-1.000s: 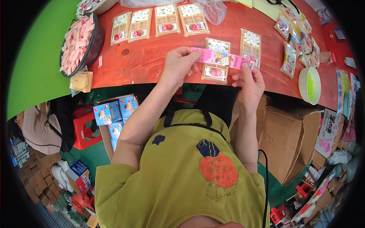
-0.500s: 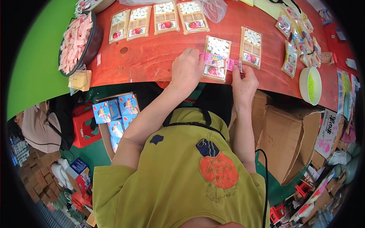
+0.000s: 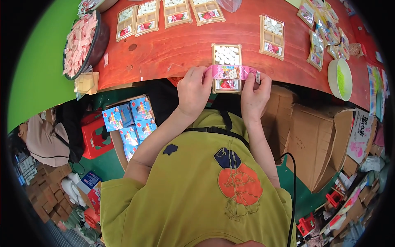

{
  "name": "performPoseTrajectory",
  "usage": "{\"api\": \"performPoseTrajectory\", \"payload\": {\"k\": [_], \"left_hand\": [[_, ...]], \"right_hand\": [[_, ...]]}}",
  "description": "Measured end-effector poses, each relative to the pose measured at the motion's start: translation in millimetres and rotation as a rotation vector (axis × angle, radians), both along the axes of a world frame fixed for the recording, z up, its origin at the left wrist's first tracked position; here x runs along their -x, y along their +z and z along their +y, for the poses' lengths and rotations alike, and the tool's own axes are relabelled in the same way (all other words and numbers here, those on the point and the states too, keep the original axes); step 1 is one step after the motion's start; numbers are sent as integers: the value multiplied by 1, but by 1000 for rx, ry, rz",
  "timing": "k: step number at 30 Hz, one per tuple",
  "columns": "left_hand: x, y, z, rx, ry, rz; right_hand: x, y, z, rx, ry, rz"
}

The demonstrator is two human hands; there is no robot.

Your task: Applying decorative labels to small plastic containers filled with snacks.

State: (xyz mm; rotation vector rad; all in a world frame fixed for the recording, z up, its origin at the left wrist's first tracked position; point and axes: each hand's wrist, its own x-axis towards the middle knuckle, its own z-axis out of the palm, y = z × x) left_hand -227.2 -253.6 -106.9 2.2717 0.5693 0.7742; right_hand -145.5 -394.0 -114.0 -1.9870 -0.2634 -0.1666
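Note:
A pink printed paper strip point(image 3: 222, 72) lies across a tan compartment tray point(image 3: 213, 55) at the table's near edge. White pillow-shaped pieces point(image 3: 227, 55) fill the tray's far section, and a strawberry-printed packet point(image 3: 226, 85) lies in its near end. My left hand point(image 3: 192, 91) pinches the strip's left end, thumb and fingers closed. On the other side, the fingers of my right hand point(image 3: 254, 98) are closed on its right end, where a barcode patch shows. The strip covers the middle of the tray, and my fingers hide its ends.
Similar trays stand at the back left, with one more tray point(image 3: 261, 37) to the right. A dark basin point(image 3: 102, 45) of pink packets is at the left. Bagged sets point(image 3: 316, 49) and a bowl point(image 3: 346, 92) with green contents lie right. Cardboard boxes point(image 3: 308, 144) sit below the table.
Both hands, the strip and the tray under it have come nearer to me and slightly left. The strip still lies across the tray, held at both ends.

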Motion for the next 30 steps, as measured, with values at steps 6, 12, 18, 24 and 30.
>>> {"api": "performPoseTrajectory", "payload": {"k": [6, 12, 18, 24, 30], "left_hand": [[5, -3, -7, -100, 30, -33], [18, -22, -15, 546, 38, -46], [34, -25, -19, 1251, -9, -80], [35, -31, -10, 1722, -257, -100], [29, -15, -22, 1813, -345, -39]], "right_hand": [[7, -11, 8, -105, -23, -19], [11, -12, 10, -249, -64, 66], [23, -17, 11, -252, -116, 20], [26, -36, 5, -323, -104, 175], [34, -40, -2, -521, 4, 344]]}}
